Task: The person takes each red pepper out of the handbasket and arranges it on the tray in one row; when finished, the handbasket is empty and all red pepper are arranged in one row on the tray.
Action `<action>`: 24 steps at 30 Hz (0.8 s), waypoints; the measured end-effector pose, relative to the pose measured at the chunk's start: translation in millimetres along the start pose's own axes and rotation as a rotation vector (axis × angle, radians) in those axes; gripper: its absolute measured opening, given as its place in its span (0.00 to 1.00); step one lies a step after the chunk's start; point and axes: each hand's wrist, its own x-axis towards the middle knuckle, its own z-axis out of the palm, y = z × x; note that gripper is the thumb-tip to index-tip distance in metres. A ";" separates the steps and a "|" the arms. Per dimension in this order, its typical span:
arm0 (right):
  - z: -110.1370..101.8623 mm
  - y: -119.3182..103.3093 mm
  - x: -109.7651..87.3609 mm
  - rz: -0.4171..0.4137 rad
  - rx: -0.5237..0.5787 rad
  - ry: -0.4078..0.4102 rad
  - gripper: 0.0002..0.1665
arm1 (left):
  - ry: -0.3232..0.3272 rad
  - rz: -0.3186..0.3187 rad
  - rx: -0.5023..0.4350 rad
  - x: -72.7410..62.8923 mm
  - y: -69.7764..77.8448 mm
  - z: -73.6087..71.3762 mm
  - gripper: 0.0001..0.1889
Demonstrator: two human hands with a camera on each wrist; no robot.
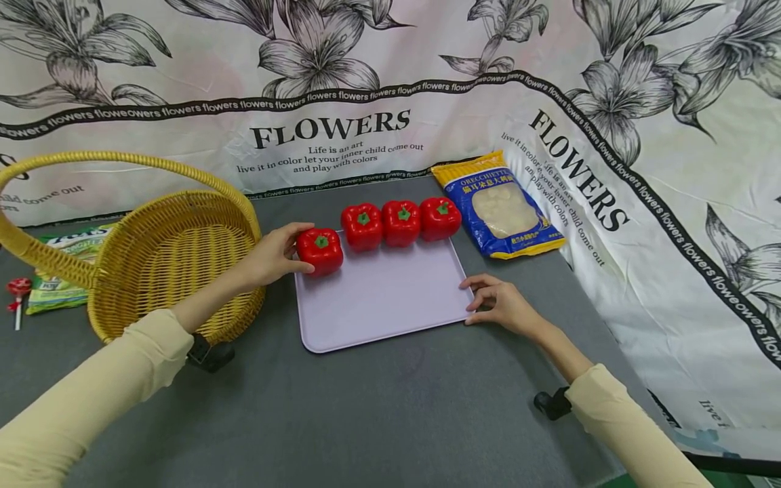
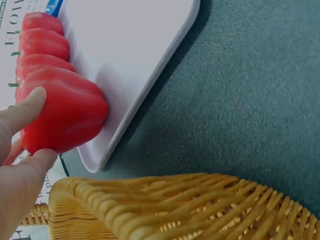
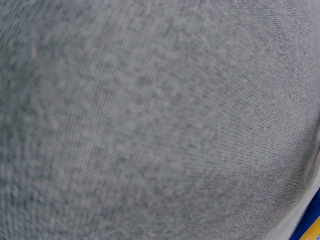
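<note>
My left hand [image 1: 272, 255] grips a red bell pepper [image 1: 321, 252] by its side, over the left end of a pale lilac tray [image 1: 383, 298]. In the left wrist view the thumb and fingers curl round this pepper [image 2: 65, 112], close over the tray's corner. Three more red peppers stand in a row along the tray's far edge: one on the left [image 1: 363, 229], one in the middle [image 1: 401, 225] and one on the right [image 1: 440, 220]. At the tray's right edge, my right hand [image 1: 502, 305] holds the rim between thumb and bent fingers.
A yellow wicker basket [image 1: 177, 271] with a tall handle stands left of the tray, beneath my left forearm. Behind it lie a green packet [image 1: 57, 291] and a red lollipop [image 1: 19, 287]. A blue and yellow pasta bag [image 1: 500, 207] lies at the back right, beside the peppers.
</note>
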 end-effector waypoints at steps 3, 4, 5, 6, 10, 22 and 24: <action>-0.1 -0.7 0.0 0.008 0.001 -0.002 0.08 | -0.009 0.024 0.016 0.5 -0.2 -0.1 0.38; -0.1 -0.5 0.0 0.009 0.002 -0.003 0.08 | -0.009 0.027 0.025 0.6 0.0 -0.1 0.38; -0.2 -0.6 0.0 0.010 0.001 -0.004 0.08 | -0.005 0.030 0.041 0.7 0.5 0.1 0.38; -0.3 -0.6 -0.1 0.010 0.001 -0.005 0.08 | 0.000 0.032 0.059 0.8 1.2 0.4 0.38; -0.5 0.0 -0.6 -0.005 0.004 -0.001 0.08 | 0.020 0.033 0.110 2.4 4.3 1.9 0.38; -1.0 1.0 -1.3 0.000 0.013 -0.007 0.08 | 0.015 -0.015 0.047 11.2 7.7 3.8 0.39; -1.0 0.3 -1.3 0.002 0.012 -0.005 0.08 | 0.008 -0.028 0.051 13.3 8.4 2.8 0.39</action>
